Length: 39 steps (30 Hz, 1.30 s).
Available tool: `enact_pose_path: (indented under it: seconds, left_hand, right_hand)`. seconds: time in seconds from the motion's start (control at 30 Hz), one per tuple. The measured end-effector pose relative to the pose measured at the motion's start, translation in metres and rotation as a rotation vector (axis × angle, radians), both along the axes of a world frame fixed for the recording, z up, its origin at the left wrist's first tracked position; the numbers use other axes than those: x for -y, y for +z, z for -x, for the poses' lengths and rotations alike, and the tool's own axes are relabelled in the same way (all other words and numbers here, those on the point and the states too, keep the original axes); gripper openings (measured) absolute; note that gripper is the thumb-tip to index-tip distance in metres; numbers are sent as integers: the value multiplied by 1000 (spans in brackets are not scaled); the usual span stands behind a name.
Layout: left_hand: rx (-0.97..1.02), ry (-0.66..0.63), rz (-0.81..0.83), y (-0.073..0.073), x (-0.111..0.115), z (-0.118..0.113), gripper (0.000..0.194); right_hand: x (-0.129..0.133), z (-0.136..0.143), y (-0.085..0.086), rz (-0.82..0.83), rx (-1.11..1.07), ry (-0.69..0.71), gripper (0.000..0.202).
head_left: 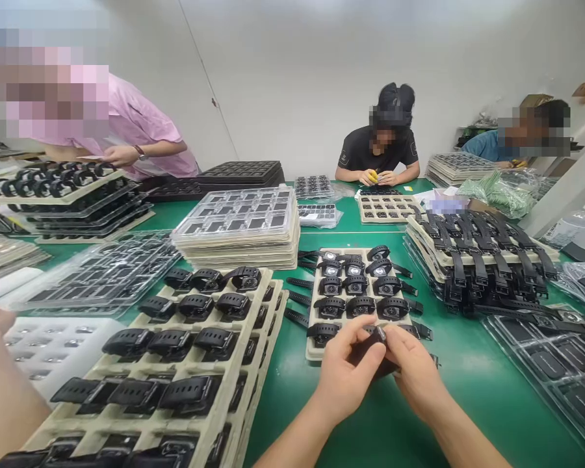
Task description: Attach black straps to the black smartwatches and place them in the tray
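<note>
My left hand (344, 374) and my right hand (412, 370) meet over the green table (468, 383), both pinched on one black watch (379, 341) with its strap between them. Just beyond my fingers lies a beige tray (311, 351) with rows of black watch bodies and straps. To the left, a stack of beige trays (268, 312) holds black strapped watches.
A pile of clear-lidded trays (238, 227) stands mid-table and trays of black straps (478, 253) at right. A person's forearm (4, 390) reaches in at the left edge. Other people work at far left, across the table and at far right.
</note>
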<state>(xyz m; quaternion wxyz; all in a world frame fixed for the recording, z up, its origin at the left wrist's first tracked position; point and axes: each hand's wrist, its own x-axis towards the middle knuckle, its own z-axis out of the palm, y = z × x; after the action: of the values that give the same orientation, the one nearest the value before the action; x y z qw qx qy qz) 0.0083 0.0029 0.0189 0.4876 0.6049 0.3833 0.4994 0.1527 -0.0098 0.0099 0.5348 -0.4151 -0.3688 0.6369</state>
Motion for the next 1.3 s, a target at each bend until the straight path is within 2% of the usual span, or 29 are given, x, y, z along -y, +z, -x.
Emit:
enact_pose_path:
  seconds: [0.17, 0.37, 0.5, 0.63, 0.7, 0.77, 0.87, 1.0, 1.1, 1.3]
  left_hand:
    - [58, -10, -22, -1, 2, -1, 26]
    - [116, -128, 83, 1, -1, -1, 25]
    - [91, -98, 44, 4, 0, -3, 25]
    - [-34, -55, -32, 9, 0, -3, 27]
    - [-70, -62, -17, 10, -1, -3, 27]
    - [-24, -90, 49, 10, -2, -3, 25]
    - [93, -121, 150, 7, -2, -5, 26]
    - [50, -165, 129, 5, 1, -7, 29]
    - [71, -190, 137, 5, 1, -6, 28]
    - [308, -318, 374, 9, -4, -3, 44]
  right_hand:
    - [5, 0, 4, 17, -109, -66, 47]
    - [6, -2, 9, 207, -217, -1, 46]
    - [6, 0, 3, 112, -145, 23, 43]
    - [6, 1, -5, 56, -84, -99, 48]
    - [5, 0, -8, -5, -9, -158, 52]
    - [5, 1, -9, -93, 115, -187, 51]
    - [7, 3, -10, -153, 247, -147, 44]
    - [9, 3, -12, -94, 192, -130, 42]
    - [7, -2, -12, -121, 132, -71, 45]
    - [-1, -22, -2, -255, 254, -37, 26]
